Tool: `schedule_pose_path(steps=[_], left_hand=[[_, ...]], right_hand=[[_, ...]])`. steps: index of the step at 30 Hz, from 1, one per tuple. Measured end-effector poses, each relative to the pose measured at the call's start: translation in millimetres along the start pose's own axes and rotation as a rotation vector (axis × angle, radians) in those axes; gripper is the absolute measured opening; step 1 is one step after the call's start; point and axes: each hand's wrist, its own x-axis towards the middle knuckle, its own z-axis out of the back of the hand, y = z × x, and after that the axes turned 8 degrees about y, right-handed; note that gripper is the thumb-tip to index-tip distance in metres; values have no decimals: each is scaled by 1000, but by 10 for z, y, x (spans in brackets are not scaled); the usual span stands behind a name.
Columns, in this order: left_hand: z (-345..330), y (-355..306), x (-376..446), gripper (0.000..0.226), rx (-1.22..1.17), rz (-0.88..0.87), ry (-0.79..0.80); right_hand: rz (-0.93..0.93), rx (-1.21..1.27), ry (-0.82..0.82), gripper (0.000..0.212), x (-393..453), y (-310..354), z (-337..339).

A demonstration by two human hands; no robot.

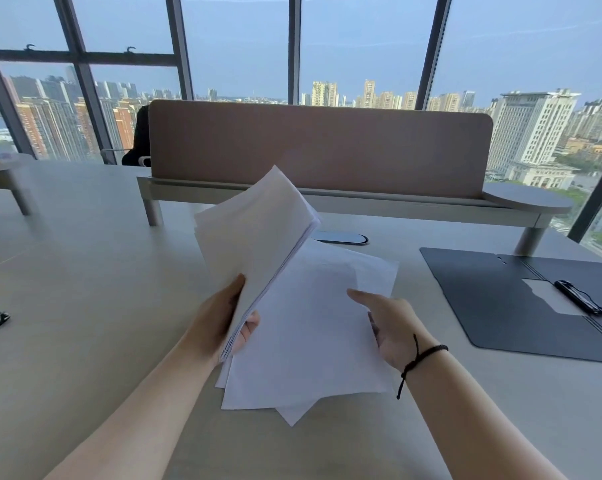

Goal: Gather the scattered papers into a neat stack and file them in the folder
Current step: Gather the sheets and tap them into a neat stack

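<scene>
Fingers of the left hand point(220, 317) pinch the lifted paper stack point(258, 233) at its lower edge, right hand point(389, 327) spread on loose sheets point(306, 341) lying on the desk point(85, 271); paper seems light, floppy, best gripped by edges.

Office interior by daylight. A pale desk point(85, 271) fills the foreground; a raised shelf on cylindrical legs point(344, 202) carries a brown fabric divider panel point(320, 147) with rounded corners. Behind it, floor-to-ceiling windows in dark frames point(294, 46) show high-rise buildings point(531, 126) under a hazy blue sky. A dark chair back point(141, 136) stands at the panel's left end.
</scene>
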Motion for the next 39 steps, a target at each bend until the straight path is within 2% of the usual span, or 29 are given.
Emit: schedule_pose_path(steps=[3,5,7,10,12,14,18,20,22,23,24,25,26,27,31,34,36,37,39], left_hand=[[1,-12,5,32,4,3,-11],[-7,-31,4,30,18,-15,-39],[-14,-65,1,37,22,-51,-72],[-23,-107,0,45,-7,-81,-91],[-21,-109,7,48,-8,-83,-115],[-4,-89,27,51,95,-80,-158],[3,-59,22,29,220,-83,-206],[19,-64,22,28,252,-65,-199],[35,-83,25,31,243,-42,-197],[46,-78,29,35,248,-28,-183],[38,-76,24,37,241,-19,-167],[39,-68,26,36,233,-18,-151],[11,-53,15,33,223,-21,-146],[3,-39,14,31,222,-25,-149],[-76,-16,-14,30,204,-25,-160],[-105,-6,-27,32,205,-23,-157],[-105,17,-20,33,205,-19,-157],[-110,27,-22,36,203,-11,-167],[-117,51,-19,39,193,11,-169]], right_hand=[[-33,-103,48,30,-53,-51,-44],[10,-177,70,20,-64,-98,-61],[114,-189,-30,13,-71,-124,-69],[176,-156,-82,10,-160,-151,-75],[109,-165,17,9,-265,-169,-98],[11,-192,127,14,-362,-163,-138],[-56,-281,205,20,-459,-104,-136],[18,-344,91,31,-423,-62,-52],[202,-425,-109,39,-349,-7,59],[277,-429,-184,36,-321,19,110],[322,-379,-216,27,-302,43,139],[313,-308,-229,35,-295,63,147],[266,-213,-240,59,-257,49,150],[221,-114,-247,74,-220,38,145],[184,300,-208,83,-158,-8,32],[168,434,-176,74,-145,-103,-73],[153,381,-123,85,-154,-185,-156],[172,297,-99,77,-162,-225,-191],[248,-11,-49,40,-210,-281,-241]])
